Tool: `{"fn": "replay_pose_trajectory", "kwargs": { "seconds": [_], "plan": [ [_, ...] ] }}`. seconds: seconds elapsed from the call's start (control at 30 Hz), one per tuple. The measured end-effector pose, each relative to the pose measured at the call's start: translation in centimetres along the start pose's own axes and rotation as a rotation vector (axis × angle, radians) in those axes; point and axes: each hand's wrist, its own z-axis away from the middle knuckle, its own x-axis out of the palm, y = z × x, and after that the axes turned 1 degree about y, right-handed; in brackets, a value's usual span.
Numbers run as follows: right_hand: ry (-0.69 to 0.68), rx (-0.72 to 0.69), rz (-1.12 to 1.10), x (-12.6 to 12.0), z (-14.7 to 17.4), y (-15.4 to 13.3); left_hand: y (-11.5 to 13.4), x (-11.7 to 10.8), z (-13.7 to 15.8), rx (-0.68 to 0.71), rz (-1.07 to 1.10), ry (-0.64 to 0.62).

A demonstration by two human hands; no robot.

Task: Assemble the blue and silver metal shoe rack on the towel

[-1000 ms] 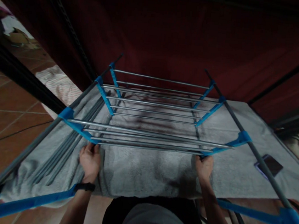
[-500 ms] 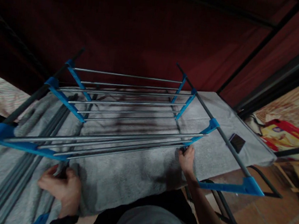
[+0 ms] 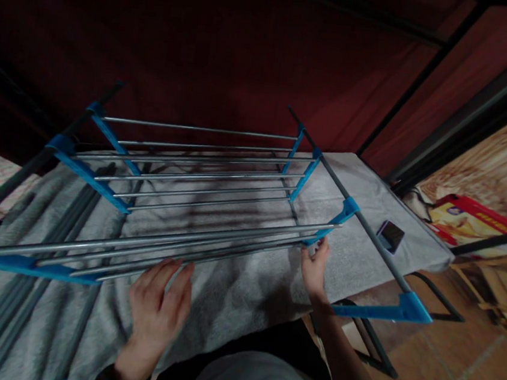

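"One rack (image 3: 200, 176) was where?"
"On the grey cloth (image 3: 224, 299)."
"Was it held?"
"I couldn't tell whether the right hand (image 3: 314, 270) gripped the blue bracket (image 3: 350, 208); the left hand (image 3: 159, 301), well apart, was open by the front rods (image 3: 94, 244)."

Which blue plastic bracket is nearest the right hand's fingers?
The blue plastic bracket at the right end of the nearest row of grey metal bars; it alone has its lower end at the fingers of the right hand.
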Motion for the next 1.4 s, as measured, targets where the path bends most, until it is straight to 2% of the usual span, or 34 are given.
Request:
{"fn": "replay_pose_trajectory", "kwargs": {
  "seconds": [0.1, 0.27, 0.47, 0.73, 0.93, 1.27, 1.4],
  "plan": [
    [0.091, 0.018, -0.105, -1.1, -1.4, -2.5, 1.9, 1.1, -4.3, 0.051, -0.009, 0.064],
    [0.148, -0.007, -0.278, -2.4, -3.7, -5.9, 5.0, 3.2, -9.4, 0.137, 0.001, -0.16],
    [0.191, -0.066, -0.374, -3.0, -5.9, -8.2, 6.9, 4.6, -12.9, 0.204, -0.034, -0.382],
    [0.206, -0.026, -0.407, -2.5, -6.4, -8.9, 6.6, 5.1, -14.0, 0.18, -0.048, -0.358],
    [0.2, -0.025, -0.363, -2.2, -6.3, -9.1, 6.4, 5.4, -13.9, 0.237, -0.116, -0.342],
    [0.214, -0.043, -0.271, -2.0, -6.5, -9.2, 6.1, 5.4, -14.3, 0.232, -0.084, -0.449],
    [0.212, -0.038, -0.276, -2.0, -6.5, -9.2, 6.2, 5.3, -14.6, 0.25, -0.101, -0.452]
  ]
}}
